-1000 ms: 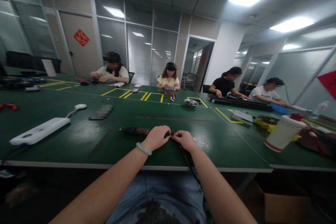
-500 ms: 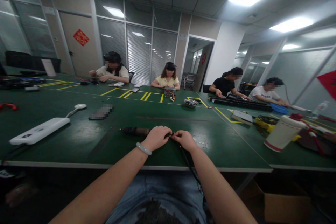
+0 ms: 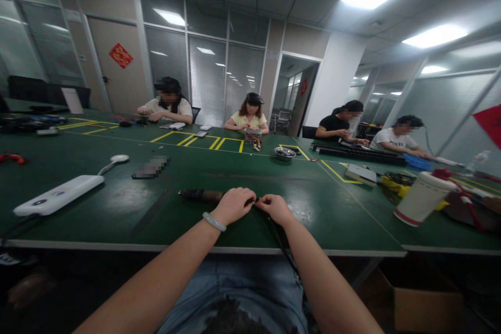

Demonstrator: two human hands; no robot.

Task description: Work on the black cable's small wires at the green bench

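An electric screwdriver [image 3: 201, 195], dark and cylindrical with a narrow tip pointing left, lies on the green table in front of me. My left hand [image 3: 236, 204], with a pale bangle at the wrist, is closed round its rear end and hides that part. Right beside it, my right hand [image 3: 277, 209] pinches the end of a black cord [image 3: 282, 242] close to the screwdriver's rear. A small shiny bit shows between the fingertips of both hands; whether cord and tool are joined there I cannot tell. The cord runs down over the table edge towards my lap.
A white power strip [image 3: 60, 195] and a phone-like slab [image 3: 151, 167] lie to the left. Ahead stands a metal bowl [image 3: 285, 153]. On the right are a white cup [image 3: 422, 198], a small box [image 3: 360, 174] and yellow cables. Several people sit across the table.
My hands and the screwdriver stay almost still. Across the table at the right, the person in black has raised a hand from the table.
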